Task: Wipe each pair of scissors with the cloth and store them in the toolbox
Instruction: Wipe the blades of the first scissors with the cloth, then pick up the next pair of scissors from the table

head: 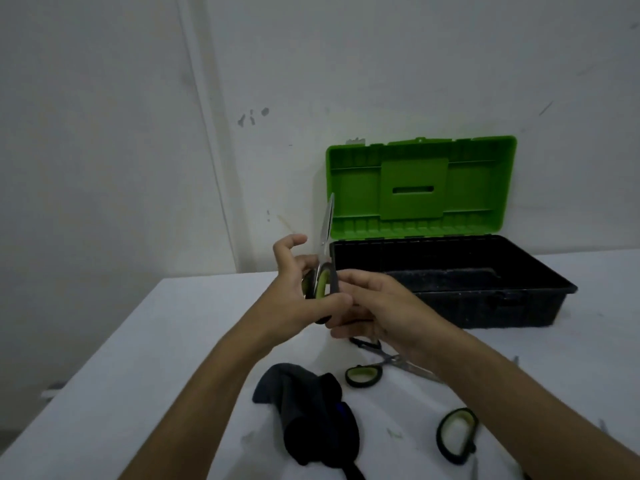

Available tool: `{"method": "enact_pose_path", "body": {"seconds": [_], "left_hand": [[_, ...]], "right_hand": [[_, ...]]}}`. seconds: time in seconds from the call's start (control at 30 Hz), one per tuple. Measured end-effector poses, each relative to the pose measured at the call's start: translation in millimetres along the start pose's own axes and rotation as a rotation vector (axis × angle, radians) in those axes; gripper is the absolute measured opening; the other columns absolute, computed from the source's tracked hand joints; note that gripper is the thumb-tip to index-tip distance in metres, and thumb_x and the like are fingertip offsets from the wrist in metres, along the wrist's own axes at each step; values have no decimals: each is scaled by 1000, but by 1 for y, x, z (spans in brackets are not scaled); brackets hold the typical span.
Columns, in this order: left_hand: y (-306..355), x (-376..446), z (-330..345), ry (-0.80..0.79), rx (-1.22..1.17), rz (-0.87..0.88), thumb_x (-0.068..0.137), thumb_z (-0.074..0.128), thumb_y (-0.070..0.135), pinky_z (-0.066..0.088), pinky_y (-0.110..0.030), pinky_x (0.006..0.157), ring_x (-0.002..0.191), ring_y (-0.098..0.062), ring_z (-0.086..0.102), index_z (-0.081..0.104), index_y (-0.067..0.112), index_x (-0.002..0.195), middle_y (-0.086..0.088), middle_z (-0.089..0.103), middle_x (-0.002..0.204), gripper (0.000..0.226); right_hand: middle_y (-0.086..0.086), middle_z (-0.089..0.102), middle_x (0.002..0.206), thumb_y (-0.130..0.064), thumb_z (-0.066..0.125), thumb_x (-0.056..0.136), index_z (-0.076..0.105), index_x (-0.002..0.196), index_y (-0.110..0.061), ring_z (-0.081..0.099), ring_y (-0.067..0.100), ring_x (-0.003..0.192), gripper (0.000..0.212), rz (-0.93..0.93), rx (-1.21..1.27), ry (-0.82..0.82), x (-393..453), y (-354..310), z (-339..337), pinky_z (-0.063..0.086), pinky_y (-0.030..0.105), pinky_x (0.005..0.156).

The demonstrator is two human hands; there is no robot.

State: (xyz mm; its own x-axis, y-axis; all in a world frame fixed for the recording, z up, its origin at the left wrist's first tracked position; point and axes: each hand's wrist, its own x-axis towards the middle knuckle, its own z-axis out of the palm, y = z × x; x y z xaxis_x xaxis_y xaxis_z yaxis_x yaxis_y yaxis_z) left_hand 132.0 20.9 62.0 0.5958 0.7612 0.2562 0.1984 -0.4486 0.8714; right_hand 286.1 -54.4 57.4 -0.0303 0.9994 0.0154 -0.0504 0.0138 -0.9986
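Observation:
Both hands hold one pair of scissors (325,233) upright above the table, blades pointing up, black and green handles down. My left hand (304,289) grips the handle loops from the left. My right hand (374,306) pinches the handles from the right. A dark cloth (311,407) lies crumpled on the table below my arms, touched by neither hand. A second pair of scissors (367,374) lies on the table under my right forearm. The handle of a third pair (457,434) shows at the lower right. The toolbox (485,306) stands open behind, black tray, green lid (420,185) raised.
A white table (138,375) carries everything and its far edge meets a white wall. The toolbox sits at the back right against the wall. A narrow trim strip runs down the wall at the left.

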Motion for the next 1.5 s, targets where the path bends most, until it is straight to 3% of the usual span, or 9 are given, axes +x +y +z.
{"method": "enact_pose_path", "body": {"seconds": [0.13, 0.27, 0.4, 0.53, 0.7, 0.93, 1.13, 1.33, 1.5], "left_hand": [[3, 9, 14, 28, 76, 54, 67, 85, 38, 50, -17, 83, 102, 11, 58, 9, 33, 136, 14, 59, 119, 102], [4, 17, 39, -27, 208, 158, 66, 85, 36, 39, 3, 80, 96, 27, 51, 10, 23, 137, 19, 53, 118, 104], [1, 33, 51, -50, 192, 129, 70, 67, 61, 36, -21, 107, 135, -3, 39, 15, 34, 139, 4, 34, 153, 91], [-18, 62, 51, 36, 484, 106, 92, 46, 58, 38, -41, 109, 135, -16, 41, 43, 23, 139, 1, 47, 146, 59], [-42, 91, 52, -43, 778, -41, 96, 34, 58, 28, -44, 114, 144, -24, 26, 41, 21, 144, -5, 29, 159, 61], [-63, 102, 49, -84, 743, -4, 96, 44, 50, 35, -41, 109, 133, -23, 39, 50, 19, 135, -3, 47, 142, 50], [-54, 93, 46, -121, 674, 2, 97, 47, 41, 28, -35, 115, 139, -22, 33, 47, 18, 137, -5, 36, 150, 46], [-34, 45, 62, 174, 681, 181, 88, 64, 24, 41, -31, 96, 113, -21, 42, 50, 13, 124, -4, 41, 126, 40], [-43, 21, 61, -213, 543, 280, 92, 54, 1, 44, -22, 89, 103, -13, 53, 61, 17, 124, 2, 53, 117, 36]], "right_hand": [[12, 74, 96, -31, 50, 100, 70, 117, -10, 70, 21, 82, 33, 103, 184, 19, -4, -4, -24, 59, 33, 71], [11, 75, 93, -18, 66, 92, 72, 108, -7, 69, 15, 70, 21, 52, -50, 103, -1, -8, -47, 57, 27, 65], [12, 76, 87, -9, 68, 90, 73, 104, -5, 70, 13, 63, 15, 33, -255, 284, 8, -19, -76, 59, 26, 61], [-1, 75, 84, -18, 67, 92, 76, 103, -19, 70, 12, 70, 15, -62, -822, 478, 32, -26, -120, 58, 29, 66], [-4, 74, 89, -24, 64, 94, 77, 101, -27, 64, 11, 73, 15, -19, -1177, 398, 68, -24, -161, 50, 25, 60], [-13, 67, 75, -18, 66, 92, 78, 100, -21, 59, 2, 69, 15, 146, -1085, 215, 104, 6, -181, 43, 20, 61], [-6, 76, 92, -22, 74, 85, 79, 94, -28, 68, 12, 89, 12, 250, -1208, 197, 111, 23, -184, 56, 30, 86], [-14, 71, 88, -28, 73, 88, 77, 87, -26, 62, -2, 80, 4, -61, -1003, 446, 76, 16, -168, 52, 21, 76], [-15, 64, 94, -31, 68, 92, 71, 87, -26, 54, -7, 68, 9, -283, -900, 526, 19, 5, -140, 38, 8, 62]]}}
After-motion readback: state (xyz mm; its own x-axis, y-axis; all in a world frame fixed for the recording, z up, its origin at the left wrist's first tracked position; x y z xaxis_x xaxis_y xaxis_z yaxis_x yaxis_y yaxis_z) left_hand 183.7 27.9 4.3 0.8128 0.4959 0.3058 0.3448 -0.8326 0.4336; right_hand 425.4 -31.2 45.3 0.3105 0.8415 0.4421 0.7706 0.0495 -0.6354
